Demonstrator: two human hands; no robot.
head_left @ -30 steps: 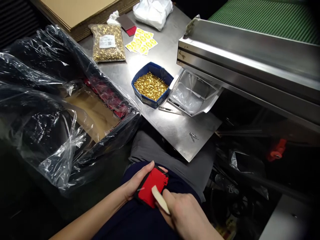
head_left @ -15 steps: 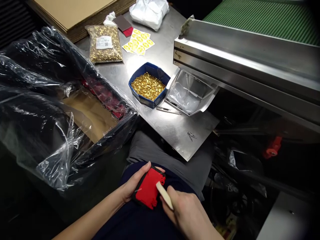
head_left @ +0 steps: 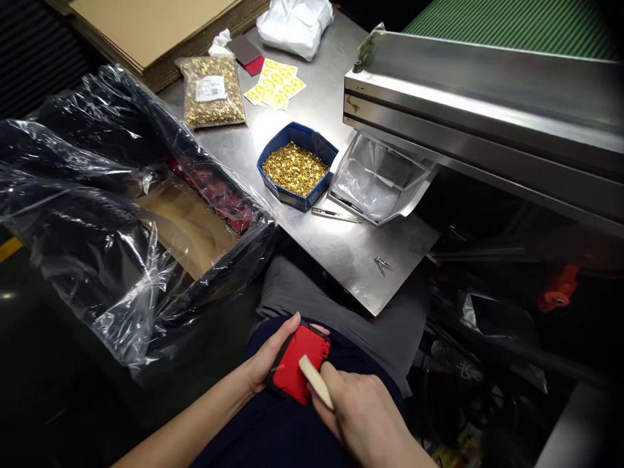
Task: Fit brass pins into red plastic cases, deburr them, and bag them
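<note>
A flat red panel with a black rim, like a phone case (head_left: 297, 354), lies over my lap. My left hand (head_left: 273, 351) grips it along its left and lower side, thumb at the top edge. Between the thumb and fingers of my right hand (head_left: 353, 403) is a cream-coloured flat scraper stick (head_left: 316, 382). The stick's rounded end lies over the red face, near the middle; whether it presses down I cannot tell. My right fingertips are partly hidden behind the stick and the case.
At left stands a box lined with clear plastic (head_left: 141, 273), with red and black pieces (head_left: 219, 198) inside. On the metal table (head_left: 361, 273) are a blue tray (head_left: 319, 201) of small gold parts, a bag of gold parts (head_left: 214, 107), tweezers (head_left: 336, 214) and yellow stickers (head_left: 277, 84). A green conveyor (head_left: 511, 29) runs at right.
The stick's tip has moved left over the red face. The red edge on the right, ragged and looped before, now looks flatter and straighter. The whole view has shifted slightly.
</note>
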